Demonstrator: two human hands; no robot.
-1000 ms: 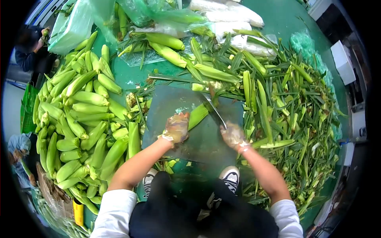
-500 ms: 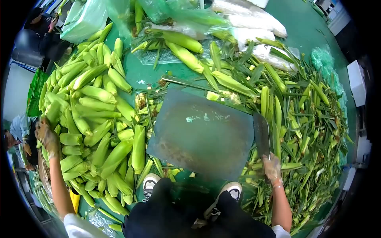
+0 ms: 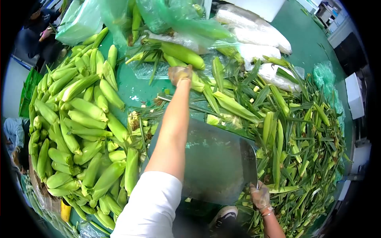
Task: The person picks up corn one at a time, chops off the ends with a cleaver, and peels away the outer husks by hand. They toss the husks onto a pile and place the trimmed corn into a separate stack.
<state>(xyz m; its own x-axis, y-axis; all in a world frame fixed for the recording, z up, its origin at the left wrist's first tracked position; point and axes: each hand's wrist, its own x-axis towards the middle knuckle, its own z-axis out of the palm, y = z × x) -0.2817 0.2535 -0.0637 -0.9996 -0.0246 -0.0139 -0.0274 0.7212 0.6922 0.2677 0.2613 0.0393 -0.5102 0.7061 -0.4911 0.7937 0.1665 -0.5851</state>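
Note:
My left hand [image 3: 180,74], in a clear glove, reaches up past the board and closes round an ear of corn [image 3: 196,84] at the upper middle. Gloved as well, my right hand [image 3: 260,195] grips the handle of a wide-bladed knife [image 3: 249,164] at the right edge of the dark board [image 3: 214,158]. The blade points up and away from me. My left forearm covers part of the board's left side. Trimmed green ears lie in a large pile [image 3: 85,131] on the left.
Husks and leaves [image 3: 305,158] are heaped at the right. Green plastic bags [image 3: 174,20] and white wrapped bundles [image 3: 258,35] lie at the top. Another person [image 3: 41,31] is at the upper left, and a blue sleeve [image 3: 15,133] shows at the left edge.
My left hand has moved from the left side of the corn pile to the ear at the upper middle and taken hold of it. My right hand has come lower with the knife.

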